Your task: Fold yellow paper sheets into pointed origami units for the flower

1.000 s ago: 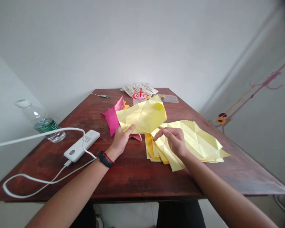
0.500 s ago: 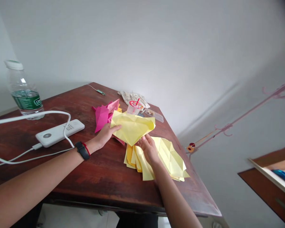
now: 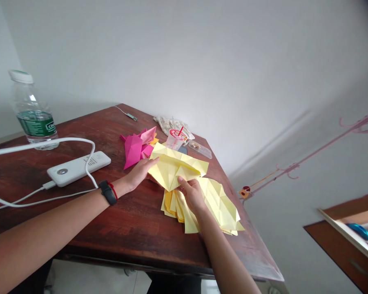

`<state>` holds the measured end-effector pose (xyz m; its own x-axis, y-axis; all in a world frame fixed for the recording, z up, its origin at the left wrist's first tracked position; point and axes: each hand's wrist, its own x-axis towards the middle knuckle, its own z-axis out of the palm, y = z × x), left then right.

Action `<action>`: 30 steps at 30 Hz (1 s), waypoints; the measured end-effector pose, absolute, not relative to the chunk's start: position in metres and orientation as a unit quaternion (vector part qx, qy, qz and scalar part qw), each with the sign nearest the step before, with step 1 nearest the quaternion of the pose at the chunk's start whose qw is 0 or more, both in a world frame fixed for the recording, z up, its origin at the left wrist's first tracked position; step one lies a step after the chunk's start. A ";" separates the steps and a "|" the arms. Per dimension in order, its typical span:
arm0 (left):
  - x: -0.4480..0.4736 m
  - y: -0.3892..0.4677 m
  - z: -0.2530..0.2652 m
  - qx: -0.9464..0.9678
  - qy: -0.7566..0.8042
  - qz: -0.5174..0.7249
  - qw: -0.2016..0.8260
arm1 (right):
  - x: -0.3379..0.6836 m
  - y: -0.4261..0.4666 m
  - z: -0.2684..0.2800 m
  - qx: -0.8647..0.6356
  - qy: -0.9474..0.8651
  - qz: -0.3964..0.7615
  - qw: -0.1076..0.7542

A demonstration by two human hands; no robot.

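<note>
A creased sheet of pale yellow paper (image 3: 168,165) is held up above the table between both hands. My left hand (image 3: 139,174) grips its left edge, thumb on top and the other fingers hidden beneath. My right hand (image 3: 191,192) pinches the near edge, its thumb over a folded flap. Below and to the right lies a fanned stack of creased yellow papers (image 3: 220,204), partly covered by my right forearm. Just beyond my left hand sit pink folded paper pieces (image 3: 134,149). A dark band and a red cord circle my left wrist.
On the left stand a water bottle (image 3: 36,122) and a white power bank (image 3: 79,168) with looping white cables. At the back are a plastic cup (image 3: 174,141) with a red straw, a whitish cloth-like bundle (image 3: 170,124) and a clear container (image 3: 200,150). A pink rack (image 3: 318,151) leans right.
The yellow sheet has tilted flatter and shifted slightly right. My right thumb has come onto its upper side, pressing a flap where the edge was curled. The view has shifted slightly.
</note>
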<state>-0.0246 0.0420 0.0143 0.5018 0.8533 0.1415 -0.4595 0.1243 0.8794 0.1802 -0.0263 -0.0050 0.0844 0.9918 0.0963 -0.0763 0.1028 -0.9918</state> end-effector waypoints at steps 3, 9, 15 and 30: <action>-0.025 0.041 0.013 0.467 0.197 0.447 0.737 | 0.179 -0.026 -0.003 -0.472 -0.459 0.476 0.583; -0.028 0.036 0.015 0.459 0.165 0.408 0.772 | 0.180 -0.024 -0.001 -0.471 -0.427 0.466 0.615; -0.035 0.031 0.018 0.515 0.123 0.357 0.770 | 0.184 -0.022 -0.004 -0.477 -0.426 0.459 0.617; -0.024 0.029 0.010 0.584 0.221 0.362 0.692 | 0.179 -0.027 -0.003 -0.455 -0.453 0.524 0.560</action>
